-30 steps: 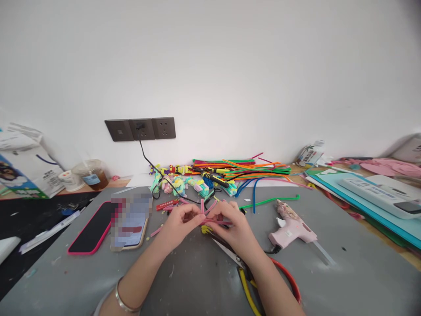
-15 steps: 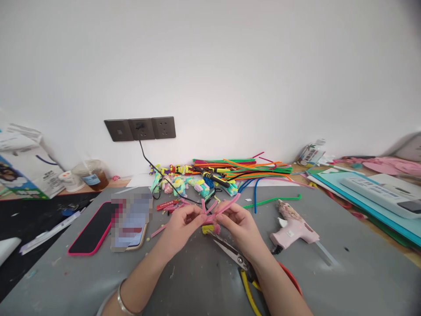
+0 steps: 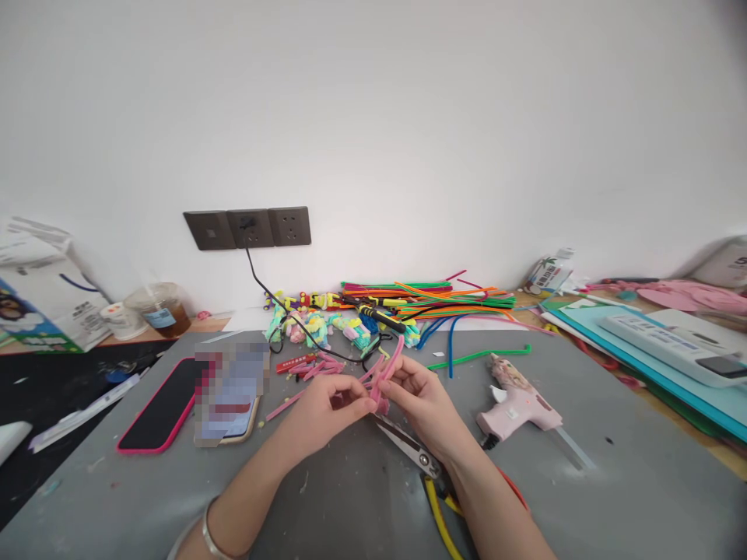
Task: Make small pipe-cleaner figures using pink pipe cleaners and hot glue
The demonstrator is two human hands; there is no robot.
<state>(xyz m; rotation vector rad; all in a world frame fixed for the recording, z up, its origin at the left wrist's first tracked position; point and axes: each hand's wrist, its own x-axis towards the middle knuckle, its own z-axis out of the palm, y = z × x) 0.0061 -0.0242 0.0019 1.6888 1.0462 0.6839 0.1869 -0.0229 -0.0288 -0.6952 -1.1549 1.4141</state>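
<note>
Head view, frame centre: the left hand (image 3: 330,408) and right hand (image 3: 421,393), fingers clamped, hold pink strips (image 3: 388,369) just beyond the scissors (image 3: 405,446) on the bench (image 3: 327,490). To me it looks like bending or joining; the next move calls for steady pinching.

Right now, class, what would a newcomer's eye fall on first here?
Probably the left hand and right hand, mid-picture, pinching pink stems near the scissors. Next, perhaps, the bright bundle of orange and green stems along the wall behind them. The pale pink glue gun on the right of the grey surface stands out too.
</note>
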